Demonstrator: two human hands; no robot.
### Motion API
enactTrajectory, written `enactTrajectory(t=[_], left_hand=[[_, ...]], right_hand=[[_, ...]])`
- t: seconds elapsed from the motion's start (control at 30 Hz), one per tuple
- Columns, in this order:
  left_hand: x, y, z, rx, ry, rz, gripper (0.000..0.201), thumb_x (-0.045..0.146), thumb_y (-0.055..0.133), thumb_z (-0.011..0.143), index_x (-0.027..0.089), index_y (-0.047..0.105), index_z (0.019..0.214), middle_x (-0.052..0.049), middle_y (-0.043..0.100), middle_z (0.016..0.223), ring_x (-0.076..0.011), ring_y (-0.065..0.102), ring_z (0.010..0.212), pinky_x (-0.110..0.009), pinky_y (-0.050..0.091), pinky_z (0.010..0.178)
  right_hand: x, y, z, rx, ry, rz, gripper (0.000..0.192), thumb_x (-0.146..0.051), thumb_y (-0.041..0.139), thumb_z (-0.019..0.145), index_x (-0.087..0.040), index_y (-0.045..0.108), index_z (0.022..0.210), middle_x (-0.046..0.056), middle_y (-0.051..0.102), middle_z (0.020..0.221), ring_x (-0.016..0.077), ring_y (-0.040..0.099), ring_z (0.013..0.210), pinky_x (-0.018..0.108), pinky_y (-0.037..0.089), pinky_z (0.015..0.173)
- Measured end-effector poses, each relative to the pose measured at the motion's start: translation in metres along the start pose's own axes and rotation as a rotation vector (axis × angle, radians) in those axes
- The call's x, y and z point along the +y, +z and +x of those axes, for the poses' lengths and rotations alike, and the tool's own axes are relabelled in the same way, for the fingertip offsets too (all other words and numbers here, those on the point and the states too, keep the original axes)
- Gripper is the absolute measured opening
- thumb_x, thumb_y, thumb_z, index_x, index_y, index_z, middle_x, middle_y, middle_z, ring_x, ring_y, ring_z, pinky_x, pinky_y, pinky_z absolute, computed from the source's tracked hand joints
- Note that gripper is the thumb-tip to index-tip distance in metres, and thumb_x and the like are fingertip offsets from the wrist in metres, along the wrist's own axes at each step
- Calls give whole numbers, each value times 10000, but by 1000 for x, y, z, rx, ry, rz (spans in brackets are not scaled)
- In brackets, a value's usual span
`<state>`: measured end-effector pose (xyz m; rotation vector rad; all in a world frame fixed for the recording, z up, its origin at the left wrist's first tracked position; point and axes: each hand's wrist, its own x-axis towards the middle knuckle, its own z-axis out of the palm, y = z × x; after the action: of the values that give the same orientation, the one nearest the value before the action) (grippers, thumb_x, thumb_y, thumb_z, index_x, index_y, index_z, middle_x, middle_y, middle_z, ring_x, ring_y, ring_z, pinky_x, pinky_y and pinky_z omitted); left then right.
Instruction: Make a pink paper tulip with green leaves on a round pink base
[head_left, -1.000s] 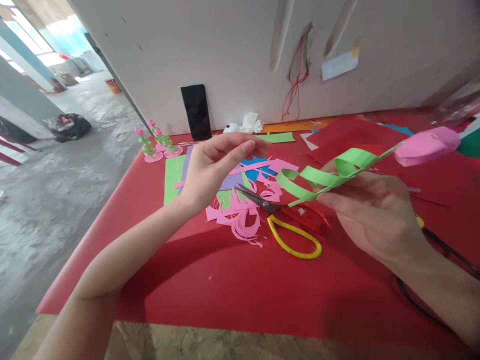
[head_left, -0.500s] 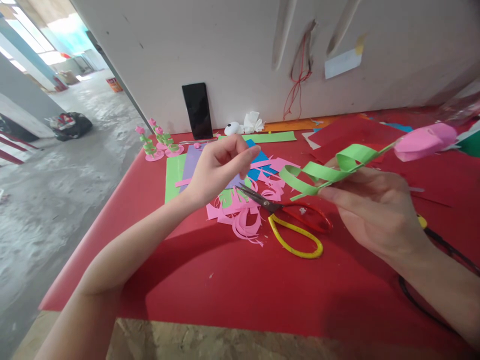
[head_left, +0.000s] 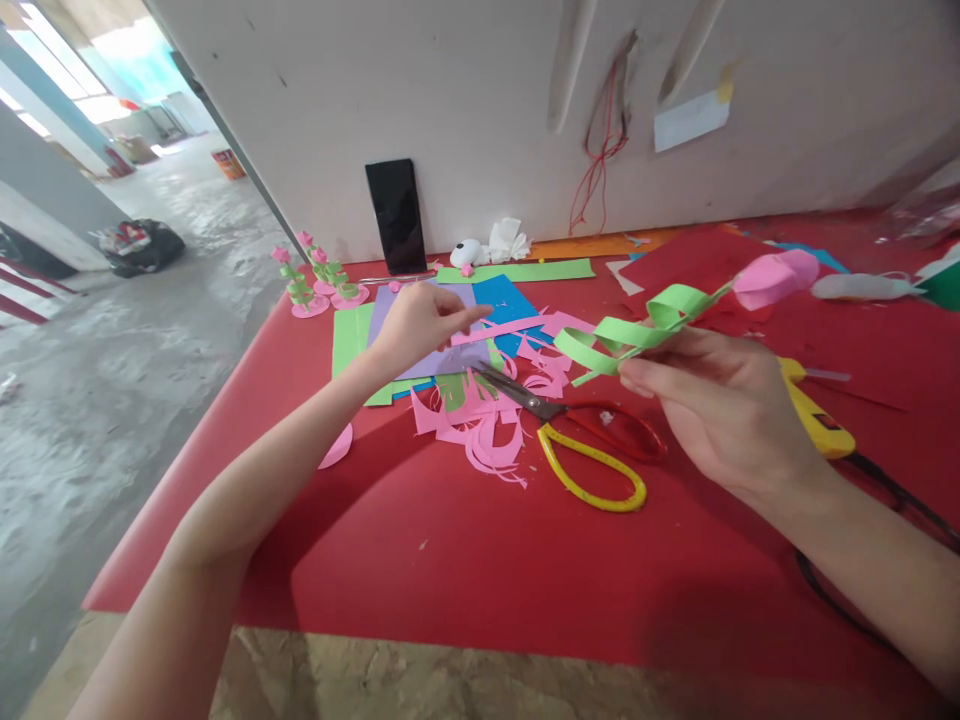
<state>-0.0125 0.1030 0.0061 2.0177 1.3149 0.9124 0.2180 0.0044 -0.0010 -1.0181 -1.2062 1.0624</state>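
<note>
My right hand (head_left: 724,400) pinches the green stem of a paper flower (head_left: 664,320). Curled green strips loop along that stem, and its pink bud tilts up to the right. Over the purple paper sheet (head_left: 386,325) hovers my left hand (head_left: 424,325), fingers loosely bent and thumb held apart, with nothing visible in it. Scissors (head_left: 551,410) with one red and one yellow handle lie between my hands, blades slightly hidden among pink paper scraps (head_left: 491,430). A pink paper disc (head_left: 337,448) shows partly behind my left forearm.
Small paper flowers on pink bases (head_left: 307,300) stand at the table's far left corner. A black phone (head_left: 396,215) leans on the wall. A yellow glue gun (head_left: 817,415) with a black cord lies beyond my right hand. Blue paper (head_left: 510,300) and a green strip (head_left: 540,270) lie at the back.
My right hand has moved left with the paper flower, uncovering more of the glue gun. My left hand has shifted slightly left and lower, and the pink disc now shows by the forearm.
</note>
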Motion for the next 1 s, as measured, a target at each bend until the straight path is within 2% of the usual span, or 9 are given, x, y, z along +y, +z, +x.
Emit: enactTrajectory(t=[0.07, 0.1, 0.17, 0.33, 0.43, 0.53, 0.73, 0.9, 1.0], left_hand=[[7, 2, -4, -12, -41, -89, 224, 315, 574, 821, 172, 600, 651, 62, 462, 395, -52, 439, 383, -274, 436, 564], [11, 3, -6, -24, -50, -183, 96, 264, 571, 816, 181, 609, 789, 64, 525, 473, -54, 475, 397, -268, 451, 555], [20, 9, -12, -88, -70, -355, 212, 159, 593, 750, 199, 575, 957, 17, 657, 803, -77, 607, 560, -256, 499, 569], [31, 27, -31, -307, 5, -552, 265, 113, 540, 713, 204, 659, 932, -23, 665, 1122, -156, 628, 1045, -326, 535, 920], [36, 37, -43, -381, 61, -719, 219, 160, 570, 737, 242, 700, 893, 0, 609, 1252, -198, 572, 1197, -331, 541, 929], [43, 44, -53, -320, 15, -819, 106, 258, 669, 752, 249, 729, 839, -12, 545, 1330, -247, 525, 1269, -319, 572, 825], [48, 51, -60, -175, -14, -842, 79, 295, 789, 690, 249, 745, 738, -7, 553, 1306, -254, 430, 1363, -406, 527, 1013], [45, 54, -61, -117, 8, -846, 78, 321, 785, 699, 264, 732, 690, -5, 550, 1257, -237, 460, 1318, -412, 545, 956], [45, 53, -62, 32, 132, -741, 84, 316, 776, 715, 268, 725, 668, -8, 560, 1183, -220, 494, 1261, -473, 443, 1088]], right_hand=[[-1, 2, -1, 20, 21, 20, 132, -258, 792, 615, -210, 721, 715, -11, 667, 761, 60, 600, 698, 210, 539, 712], [-1, 3, -2, 29, 30, 33, 128, -247, 792, 609, -211, 719, 707, -14, 670, 749, 55, 601, 688, 199, 536, 698], [-3, 6, -5, 38, 46, 62, 107, -233, 788, 615, -222, 718, 696, -25, 675, 733, 43, 606, 681, 172, 529, 680], [-5, 15, -9, 35, 60, 144, 104, -252, 788, 624, -269, 716, 698, -52, 681, 744, 46, 625, 683, 181, 553, 691], [-6, 18, -10, 34, 66, 169, 135, -235, 797, 602, -277, 711, 698, -59, 658, 704, 57, 613, 654, 222, 576, 741], [-8, 19, -12, 22, 74, 172, 126, -221, 781, 617, -289, 701, 688, -62, 654, 716, 70, 618, 685, 257, 577, 824], [-4, 19, -17, 31, 121, 140, 142, -279, 798, 619, -293, 704, 723, -59, 699, 860, 110, 670, 876, 251, 576, 820], [-2, 20, -20, 100, 176, 105, 231, -301, 834, 583, -245, 679, 744, -54, 651, 798, 61, 616, 753, 194, 548, 727], [-6, 23, -19, 126, 158, 130, 271, -245, 835, 534, -215, 621, 696, -61, 540, 672, 30, 528, 647, 147, 495, 615]])
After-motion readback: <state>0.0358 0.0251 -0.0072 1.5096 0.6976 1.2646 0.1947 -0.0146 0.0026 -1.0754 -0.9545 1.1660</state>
